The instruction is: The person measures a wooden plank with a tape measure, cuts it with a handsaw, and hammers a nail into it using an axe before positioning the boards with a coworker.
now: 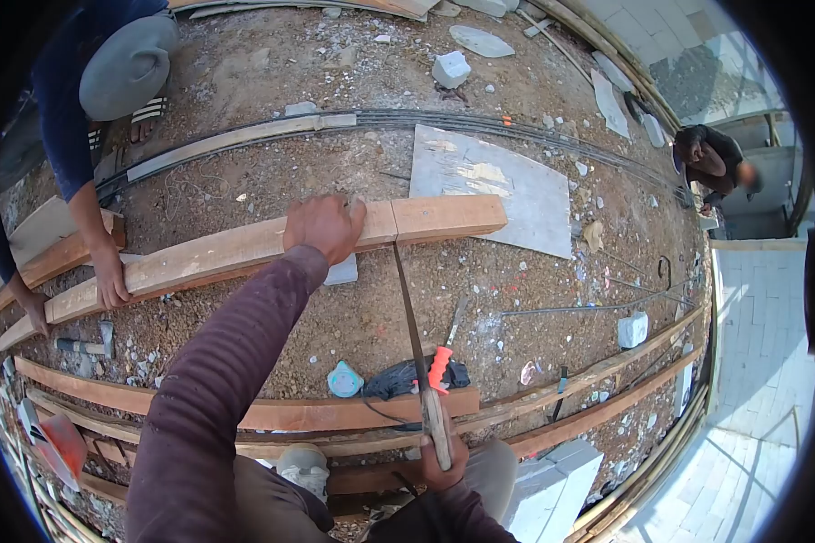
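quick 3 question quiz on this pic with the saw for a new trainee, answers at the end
1. Which of the camera wearer's hands holds the saw?
2. True or false: the wearer's left hand rests on the beam.
3. Fill the gap: toward the picture's left side, ____ are also on the beam.

Key: 1. The right hand. 2. True. 3. A co-worker's hands.

Beam [235, 246] is lt brn, saw blade [408, 312] dk gry.
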Tool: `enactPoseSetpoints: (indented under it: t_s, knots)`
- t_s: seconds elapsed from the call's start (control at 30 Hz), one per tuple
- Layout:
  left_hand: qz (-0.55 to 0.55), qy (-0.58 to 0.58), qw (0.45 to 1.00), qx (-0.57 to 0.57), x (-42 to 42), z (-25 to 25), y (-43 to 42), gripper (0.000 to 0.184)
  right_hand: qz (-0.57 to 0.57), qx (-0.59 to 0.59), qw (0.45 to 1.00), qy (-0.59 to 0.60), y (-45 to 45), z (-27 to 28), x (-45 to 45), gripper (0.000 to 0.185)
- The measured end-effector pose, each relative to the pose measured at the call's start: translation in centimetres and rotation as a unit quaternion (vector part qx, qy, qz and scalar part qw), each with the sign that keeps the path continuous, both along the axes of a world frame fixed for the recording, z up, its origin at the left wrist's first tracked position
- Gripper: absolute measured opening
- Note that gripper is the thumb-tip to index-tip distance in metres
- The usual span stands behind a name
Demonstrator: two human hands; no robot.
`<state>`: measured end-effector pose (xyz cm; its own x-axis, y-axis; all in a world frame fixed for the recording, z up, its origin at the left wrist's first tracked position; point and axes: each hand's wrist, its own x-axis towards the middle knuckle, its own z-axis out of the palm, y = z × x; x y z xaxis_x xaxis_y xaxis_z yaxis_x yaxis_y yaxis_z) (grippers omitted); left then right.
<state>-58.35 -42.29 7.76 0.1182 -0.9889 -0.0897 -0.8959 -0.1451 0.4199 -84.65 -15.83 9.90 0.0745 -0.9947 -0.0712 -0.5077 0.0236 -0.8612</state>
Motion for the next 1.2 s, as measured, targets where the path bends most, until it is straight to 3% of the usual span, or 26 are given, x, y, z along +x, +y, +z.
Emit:
enactPoseSetpoints:
  t_s: [0.1,0.17,0.2,0.3,0.37,0.47,0.5,0.6,0.67,0.77,0.87,0.9,0.93,1.0,1.1,1.17,1.2]
  knots:
    - [0.003,0.016,1.0,0.025,0.0,-0.1,0.0,0.052,-0.03,0.0,0.999,-0.043,-4.2,-3.2,1.4,0.05]
    - [0.002,0.022,1.0,0.014,-0.2,-0.1,-0.4,0.052,-0.002,-0.051,0.994,-0.097,-14.6,-5.5,5.1,0.048]
    - [0.005,0.021,1.0,0.014,0.1,-0.1,-0.2,0.052,-0.004,-0.026,0.992,-0.12,-14.7,-5.2,5.5,0.049]
    - [0.002,0.018,0.999,0.031,0.1,0.2,0.0,0.052,-0.024,-0.009,0.997,-0.077,-7.1,-4.7,2.9,0.055]
    - [0.005,0.01,1.0,0.027,-0.1,0.3,-0.1,0.052,-0.017,0.027,0.999,-0.002,1.1,0.2,0.0,0.056]
    - [0.002,0.013,0.999,0.052,0.0,0.3,0.4,0.052,-0.028,0.011,0.999,-0.019,0.6,0.2,0.2,0.055]
    - [0.001,0.017,0.998,0.053,-0.1,0.6,0.0,0.052,-0.024,-0.025,0.999,-0.042,-3.8,-3.5,1.0,0.052]
    - [0.009,0.026,0.999,0.03,0.2,-0.3,-0.4,0.053,-0.004,-0.054,0.992,-0.118,-15.4,-5.6,5.9,0.046]
    - [0.006,0.025,0.999,0.044,-0.2,0.0,0.5,0.053,-0.008,0.008,0.993,-0.121,-13.5,-4.5,5.2,0.048]
    - [0.001,0.014,1.0,0.022,-0.2,0.5,-0.1,0.054,-0.016,0.013,0.999,-0.043,0.0,-2.1,-0.2,0.054]
    - [0.007,0.014,1.0,0.017,0.2,0.2,-0.2,0.055,0.029,0.007,1.0,-0.009,0.7,-0.6,-0.6,0.053]
    - [0.003,0.018,1.0,0.018,-0.1,0.1,0.0,0.055,-0.004,-0.021,1.0,-0.019,-2.9,-4.2,0.3,0.053]
    - [0.0,0.024,0.999,0.022,-0.3,-0.1,0.2,0.055,-0.023,0.031,0.997,-0.062,-8.5,-5.3,2.5,0.054]
    - [0.007,0.022,1.0,0.013,0.3,-0.2,-0.6,0.055,0.001,0.0,0.993,-0.122,-15.8,-4.4,6.0,0.056]
    - [-0.007,0.01,0.999,0.046,-0.1,0.7,-0.1,0.055,-0.006,-0.012,0.996,-0.086,-8.0,-4.4,3.5,0.057]
    - [0.004,0.012,1.0,0.013,-0.1,0.3,-0.5,0.055,0.004,0.001,1.0,-0.018,-0.1,-2.4,0.0,0.058]
    - [0.006,0.009,1.0,-0.004,0.0,-0.1,-0.5,0.055,0.006,0.01,1.0,-0.026,-0.2,-1.6,-0.6,0.058]
